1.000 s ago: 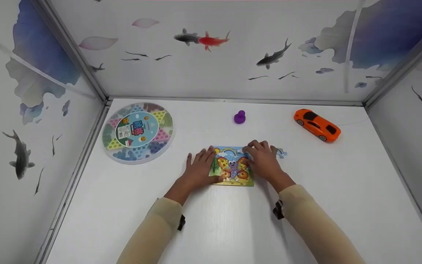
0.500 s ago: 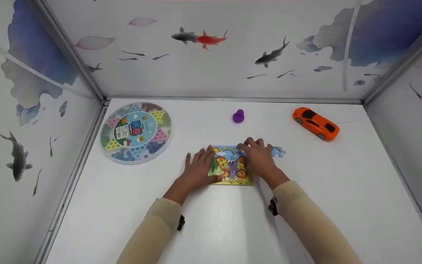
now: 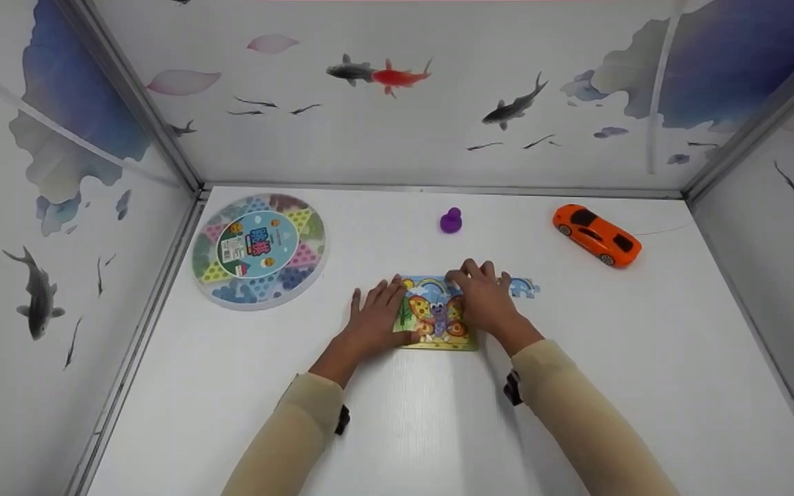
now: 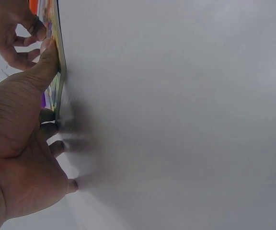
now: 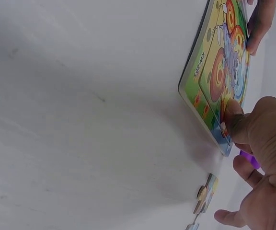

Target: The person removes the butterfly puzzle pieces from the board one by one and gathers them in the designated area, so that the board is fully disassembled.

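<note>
A jigsaw puzzle [image 3: 437,322] with a butterfly picture lies flat on the white table, seen also in the right wrist view. My left hand [image 3: 373,321] steadies its left side. The thumb presses on the picture and the fairly straight fingers lie along the edge. My right hand [image 3: 488,296] is over the upper right part of the puzzle, fingers bent and thumb [image 5: 234,115] down on the picture. It seems to pinch a puzzle piece there, largely hidden under the fingers. Just right of that hand lie loose blue puzzle pieces [image 3: 522,288], joined or touching.
A round Chinese checkers set [image 3: 259,249] with a clear rim sits at the back left. Near the back wall stands a small purple toy [image 3: 451,220]. An orange toy car [image 3: 597,235] is at the back right. Printed walls enclose the table on three sides.
My right hand has shifted slightly left over the puzzle, uncovering more of the loose pieces beside it. The left hand stays put on the puzzle's left side.
</note>
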Tool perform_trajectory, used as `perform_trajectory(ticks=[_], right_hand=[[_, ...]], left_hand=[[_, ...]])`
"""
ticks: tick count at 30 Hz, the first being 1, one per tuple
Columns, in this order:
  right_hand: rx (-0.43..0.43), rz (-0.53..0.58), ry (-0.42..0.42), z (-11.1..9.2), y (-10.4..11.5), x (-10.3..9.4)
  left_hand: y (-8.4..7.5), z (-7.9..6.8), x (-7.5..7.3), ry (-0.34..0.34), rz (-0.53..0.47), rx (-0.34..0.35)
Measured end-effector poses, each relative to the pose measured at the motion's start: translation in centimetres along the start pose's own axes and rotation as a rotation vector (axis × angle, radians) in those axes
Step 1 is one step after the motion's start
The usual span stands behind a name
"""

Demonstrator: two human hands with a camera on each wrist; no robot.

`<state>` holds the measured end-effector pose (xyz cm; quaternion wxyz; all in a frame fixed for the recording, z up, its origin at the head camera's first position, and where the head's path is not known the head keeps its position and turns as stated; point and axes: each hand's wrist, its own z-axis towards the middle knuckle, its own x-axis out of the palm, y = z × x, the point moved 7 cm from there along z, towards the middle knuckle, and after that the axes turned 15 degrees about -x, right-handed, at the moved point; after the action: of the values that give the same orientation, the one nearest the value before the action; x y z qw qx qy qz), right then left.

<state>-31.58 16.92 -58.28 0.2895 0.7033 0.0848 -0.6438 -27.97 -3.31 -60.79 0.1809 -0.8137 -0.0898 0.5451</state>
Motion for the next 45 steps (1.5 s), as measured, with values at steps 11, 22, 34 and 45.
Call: perform_trajectory(ticks=[11,22,34,45], right_hand=[[0.0,0.021,-0.018,-0.12,-0.32,0.27],[-0.057,-0.016,-0.043,-0.36,-0.06,0.34],[-0.099,0.017,-0.023,-0.46,0.31,0.42],[-0.105,0.086,-0.004,-0.8,0.15,0.64]], left_hand=[[0.03,-0.09,0.02,0.005,-0.002,0.0],[-0.14,-0.2,-0.25,-0.008,-0.006,0.008],[-0.1,-0.06,-0.11,-0.008,0.012,0.0],[-0.1,0.04,-0.07,-0.013,0.007,-0.006]])
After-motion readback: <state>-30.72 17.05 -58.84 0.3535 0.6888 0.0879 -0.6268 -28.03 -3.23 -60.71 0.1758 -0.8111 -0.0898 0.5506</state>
